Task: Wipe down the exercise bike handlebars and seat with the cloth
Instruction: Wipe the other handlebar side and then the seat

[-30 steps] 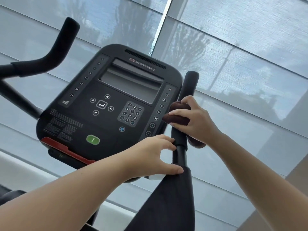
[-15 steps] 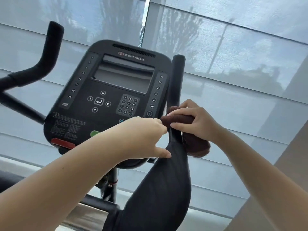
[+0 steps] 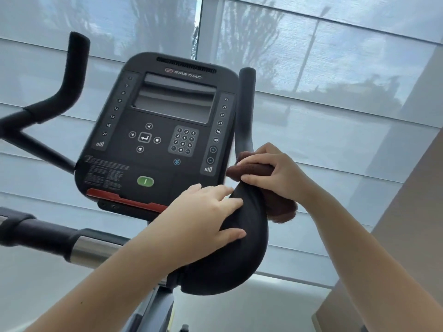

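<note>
The black right handlebar (image 3: 245,111) rises beside the console and widens below into a padded black rest (image 3: 242,255). A dark brown cloth (image 3: 254,170) is wrapped round the bar where it meets the pad, and its loose end (image 3: 281,208) hangs behind. My right hand (image 3: 273,172) is closed over the cloth and the bar. My left hand (image 3: 203,219) lies on the left side of the pad, fingers spread, thumb underneath. The left handlebar (image 3: 72,75) curves up at far left. No seat shows.
The bike's black console (image 3: 165,130) with screen, keypad and green button stands just left of the hands. A chrome and black crossbar (image 3: 60,240) runs in from the left. Shaded windows (image 3: 335,116) fill the background, with a beige wall (image 3: 407,236) at right.
My right hand with the cloth has slid down the right handlebar to the top of the pad. My left hand moved from the bar onto the pad's side. The view has shifted.
</note>
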The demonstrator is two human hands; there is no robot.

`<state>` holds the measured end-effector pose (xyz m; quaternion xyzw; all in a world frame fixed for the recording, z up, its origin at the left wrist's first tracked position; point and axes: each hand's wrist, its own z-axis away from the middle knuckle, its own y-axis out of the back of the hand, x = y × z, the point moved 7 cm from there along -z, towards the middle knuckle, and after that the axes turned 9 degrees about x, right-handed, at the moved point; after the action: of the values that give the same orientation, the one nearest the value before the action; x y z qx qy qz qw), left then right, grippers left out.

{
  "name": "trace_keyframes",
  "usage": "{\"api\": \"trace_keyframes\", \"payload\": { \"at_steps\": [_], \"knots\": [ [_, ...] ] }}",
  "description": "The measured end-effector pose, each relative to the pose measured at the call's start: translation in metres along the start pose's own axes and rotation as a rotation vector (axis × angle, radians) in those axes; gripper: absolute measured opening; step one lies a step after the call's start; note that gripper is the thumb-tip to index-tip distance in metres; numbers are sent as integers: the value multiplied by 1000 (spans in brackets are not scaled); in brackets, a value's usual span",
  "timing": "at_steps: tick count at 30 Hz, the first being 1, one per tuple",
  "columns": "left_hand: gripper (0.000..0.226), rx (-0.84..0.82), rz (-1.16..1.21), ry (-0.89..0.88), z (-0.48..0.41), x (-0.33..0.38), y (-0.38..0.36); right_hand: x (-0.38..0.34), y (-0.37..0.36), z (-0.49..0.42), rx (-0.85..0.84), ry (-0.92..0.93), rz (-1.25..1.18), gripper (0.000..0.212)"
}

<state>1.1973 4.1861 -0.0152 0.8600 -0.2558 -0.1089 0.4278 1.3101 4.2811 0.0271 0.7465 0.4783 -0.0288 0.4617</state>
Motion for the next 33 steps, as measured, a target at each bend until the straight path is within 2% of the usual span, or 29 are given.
{"api": "trace_keyframes", "payload": {
  "at_steps": [6,11,14,22,26,33],
  "knots": [
    [43,113,86,65,27,15,3,-3,5,28,180,-62,38,31],
    [33,233,62,127,46,29,8,-23,6,63,216,13,53,35],
    [29,256,9,159,55,39,8,-29,6,77,215,23,31,35],
    [38,338,-216,363,90,72,13,-39,-2,118,200,85,39,32],
    [39,337,-284,460,109,88,9,-49,-8,140,218,133,22,33],
    [35,282,-362,602,162,113,13,-61,-17,188,141,179,-54,36]
  ]
}}
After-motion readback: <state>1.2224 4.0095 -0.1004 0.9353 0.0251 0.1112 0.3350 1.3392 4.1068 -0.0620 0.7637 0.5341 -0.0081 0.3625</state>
